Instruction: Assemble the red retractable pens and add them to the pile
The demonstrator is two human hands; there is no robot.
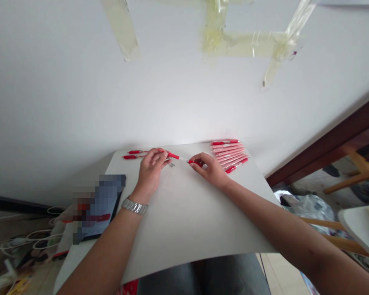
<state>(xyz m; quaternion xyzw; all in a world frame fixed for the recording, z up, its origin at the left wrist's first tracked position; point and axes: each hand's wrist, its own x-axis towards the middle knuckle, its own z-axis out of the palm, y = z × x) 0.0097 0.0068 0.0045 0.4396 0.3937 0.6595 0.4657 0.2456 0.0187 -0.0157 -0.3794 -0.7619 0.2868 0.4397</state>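
Observation:
My left hand (152, 168) is closed around a red pen piece (174, 156), which points right. A thin pale rod (183, 159), like a refill, bridges the gap to a second red pen piece (191, 162). That second piece is pinched between the thumb and fingers of my right hand (209, 169), which hide part of it. Both hands are just above the white table. Below my left fingertips lies a small grey bit (172, 165), too small to make out. Two red pens (129, 157) lie left of my left hand, partly behind it.
Several red pens (229, 152), most seemingly in clear wrapping, lie in a row at the table's back right. A tablet-like device (118, 205), blurred out, rests on the left edge of the white table (184, 221). A taped white wall (172, 94) stands behind.

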